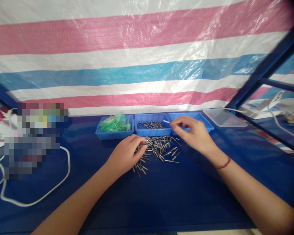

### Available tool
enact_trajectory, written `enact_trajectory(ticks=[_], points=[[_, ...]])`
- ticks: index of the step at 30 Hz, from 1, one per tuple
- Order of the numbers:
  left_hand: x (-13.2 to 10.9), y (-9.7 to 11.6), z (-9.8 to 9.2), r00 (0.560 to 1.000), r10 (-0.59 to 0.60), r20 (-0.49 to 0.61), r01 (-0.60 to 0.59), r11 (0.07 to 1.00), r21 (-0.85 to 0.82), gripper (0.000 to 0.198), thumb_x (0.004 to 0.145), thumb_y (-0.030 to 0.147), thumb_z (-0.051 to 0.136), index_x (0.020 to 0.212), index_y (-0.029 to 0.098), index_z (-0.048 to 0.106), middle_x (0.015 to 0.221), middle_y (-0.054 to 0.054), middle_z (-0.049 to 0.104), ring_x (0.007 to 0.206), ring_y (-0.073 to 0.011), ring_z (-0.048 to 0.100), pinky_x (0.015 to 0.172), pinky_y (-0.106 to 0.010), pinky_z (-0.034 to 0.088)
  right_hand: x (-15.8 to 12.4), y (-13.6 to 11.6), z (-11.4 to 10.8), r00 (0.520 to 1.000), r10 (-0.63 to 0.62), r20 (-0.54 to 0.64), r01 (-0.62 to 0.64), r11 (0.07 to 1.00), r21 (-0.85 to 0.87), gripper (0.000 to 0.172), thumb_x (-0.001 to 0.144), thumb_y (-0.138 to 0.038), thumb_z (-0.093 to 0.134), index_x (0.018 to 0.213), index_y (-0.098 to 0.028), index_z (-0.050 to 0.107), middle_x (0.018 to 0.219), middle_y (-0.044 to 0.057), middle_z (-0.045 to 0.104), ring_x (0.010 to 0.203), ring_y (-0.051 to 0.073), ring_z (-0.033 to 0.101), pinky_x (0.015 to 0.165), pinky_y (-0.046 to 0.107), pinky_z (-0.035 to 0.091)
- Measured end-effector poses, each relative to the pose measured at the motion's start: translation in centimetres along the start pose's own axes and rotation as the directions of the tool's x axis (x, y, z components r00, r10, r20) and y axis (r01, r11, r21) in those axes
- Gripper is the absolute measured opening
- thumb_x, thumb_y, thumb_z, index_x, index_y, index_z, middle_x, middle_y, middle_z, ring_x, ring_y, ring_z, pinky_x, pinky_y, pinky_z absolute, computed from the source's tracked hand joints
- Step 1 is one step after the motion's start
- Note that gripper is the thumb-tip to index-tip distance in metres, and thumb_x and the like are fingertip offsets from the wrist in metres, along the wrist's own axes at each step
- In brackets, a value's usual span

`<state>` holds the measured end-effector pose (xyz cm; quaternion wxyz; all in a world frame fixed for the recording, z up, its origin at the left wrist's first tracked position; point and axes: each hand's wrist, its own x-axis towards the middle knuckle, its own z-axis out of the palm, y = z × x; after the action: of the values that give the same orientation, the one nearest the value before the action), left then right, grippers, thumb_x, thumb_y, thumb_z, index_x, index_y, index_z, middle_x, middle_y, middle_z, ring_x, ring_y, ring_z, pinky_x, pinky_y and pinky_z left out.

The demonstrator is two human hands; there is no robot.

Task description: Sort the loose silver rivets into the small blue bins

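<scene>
A loose pile of metal blind rivets (159,147) lies on the blue table in front of three blue bins. My left hand (124,153) rests at the pile's left side, thumb and forefinger curved and a little apart over the rivets; no lifted rivet shows between them. Pinched in the fingertips of my right hand (192,132) is a single blind rivet (166,121), held above the border of the middle and right bins. The middle bin (153,132) has several rivets in it. My right hand partly hides the right bin (205,122) and what it holds.
Green plastic packets (116,123) fill the left bin (112,134). A clear plastic lid (224,118) lies at the back right. White cable (68,163) loops across the left side, near a blurred-out patch. Behind the table hangs a striped tarp (137,75) between blue frame posts.
</scene>
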<state>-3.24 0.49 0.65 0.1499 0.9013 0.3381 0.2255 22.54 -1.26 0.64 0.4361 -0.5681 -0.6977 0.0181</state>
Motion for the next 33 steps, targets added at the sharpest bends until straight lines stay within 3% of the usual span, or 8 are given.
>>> enact_trajectory(ticks=[2, 4, 8, 12, 20, 25, 29, 33], points=[[0.1, -0.6, -0.6, 0.999, 0.015, 0.048, -0.019, 0.995, 0.098, 0.021, 0.093, 0.022, 0.043, 0.105, 0.018, 0.06, 0.099, -0.006, 0.063, 0.093, -0.0202, 0.059, 0.085, -0.032, 0.044, 0.5, 2.3, -1.0, 0.997, 0.036, -0.067, -0.05, 0.976, -0.21, 0.013, 0.081, -0.024, 0.057, 0.077, -0.019, 0.068, 0.077, 0.005, 0.069, 0.072, 0.02, 0.061, 0.071, 0.033, 0.046], [0.2, -1.1, -1.1, 0.997, 0.019, 0.08, -0.032, 0.986, 0.163, 0.024, 0.092, 0.019, 0.041, 0.104, 0.017, 0.061, 0.1, -0.006, 0.063, 0.095, -0.0208, 0.059, 0.087, -0.033, 0.044, 0.8, 4.3, -1.7, 0.998, 0.029, -0.048, -0.047, 0.91, -0.411, 0.017, 0.081, -0.029, 0.058, 0.074, -0.018, 0.069, 0.078, 0.008, 0.069, 0.077, 0.024, 0.061, 0.075, 0.037, 0.045], [0.1, -1.7, -1.4, 0.989, -0.025, 0.147, -0.009, 0.974, 0.227, 0.024, 0.091, 0.02, 0.042, 0.102, 0.019, 0.063, 0.096, -0.005, 0.063, 0.089, -0.0204, 0.061, 0.081, -0.031, 0.045, 0.9, 6.2, -2.1, 0.999, 0.026, -0.034, -0.04, 0.832, -0.553, 0.025, 0.082, -0.037, 0.057, 0.074, -0.017, 0.07, 0.078, 0.011, 0.069, 0.08, 0.027, 0.061, 0.079, 0.041, 0.043], [-0.1, -1.8, -1.3, 0.973, -0.018, 0.229, -0.032, 0.976, 0.215, 0.022, 0.088, 0.028, 0.05, 0.105, 0.022, 0.064, 0.098, -0.004, 0.062, 0.084, -0.0194, 0.061, 0.074, -0.029, 0.046, 0.9, 4.8, -1.6, 1.0, -0.031, 0.001, 0.028, 0.879, -0.476, 0.022, 0.083, -0.034, 0.055, 0.077, -0.019, 0.069, 0.081, 0.009, 0.069, 0.081, 0.026, 0.061, 0.079, 0.04, 0.042], [0.1, -1.9, -1.4, 0.943, 0.114, 0.312, -0.153, 0.983, 0.104, 0.022, 0.093, 0.03, 0.048, 0.103, 0.027, 0.068, 0.101, -0.003, 0.059, 0.084, -0.0159, 0.06, 0.077, -0.026, 0.043, 0.1, 0.5, -0.5, 0.97, -0.181, 0.164, 0.223, 0.929, -0.296, 0.018, 0.086, -0.032, 0.055, 0.083, -0.02, 0.067, 0.091, 0.006, 0.068, 0.086, 0.024, 0.058, 0.083, 0.039, 0.042], [0.2, -1.8, -1.5, 0.923, 0.181, 0.34, -0.229, 0.968, 0.106, 0.022, 0.093, 0.026, 0.049, 0.104, 0.03, 0.067, 0.11, -0.002, 0.057, 0.078, -0.0128, 0.058, 0.076, -0.026, 0.04, -0.5, -0.8, 0.0, 0.947, -0.229, 0.226, 0.281, 0.93, -0.237, 0.018, 0.088, -0.03, 0.054, 0.084, -0.019, 0.067, 0.092, 0.007, 0.068, 0.089, 0.024, 0.056, 0.082, 0.038, 0.043], [0.2, -1.9, -1.5, 0.899, 0.239, 0.367, -0.294, 0.95, 0.102, 0.018, 0.093, 0.026, 0.05, 0.095, 0.026, 0.069, 0.105, -0.002, 0.058, 0.084, -0.0143, 0.058, 0.077, -0.027, 0.038, -0.7, -1.4, 0.3, 0.936, -0.246, 0.253, 0.298, 0.934, -0.198, 0.017, 0.088, -0.029, 0.054, 0.084, -0.018, 0.067, 0.092, 0.008, 0.067, 0.091, 0.024, 0.056, 0.084, 0.038, 0.043], [0.3, -1.7, -1.3, 0.916, 0.231, 0.329, -0.282, 0.952, 0.118, 0.019, 0.093, 0.028, 0.05, 0.09, 0.024, 0.068, 0.102, -0.002, 0.061, 0.089, -0.0155, 0.058, 0.079, -0.028, 0.037, -1.0, -2.0, 0.8, 0.925, -0.258, 0.277, 0.307, 0.94, -0.149, 0.016, 0.088, -0.027, 0.054, 0.082, -0.018, 0.066, 0.09, 0.008, 0.067, 0.09, 0.023, 0.056, 0.085, 0.04, 0.044]])
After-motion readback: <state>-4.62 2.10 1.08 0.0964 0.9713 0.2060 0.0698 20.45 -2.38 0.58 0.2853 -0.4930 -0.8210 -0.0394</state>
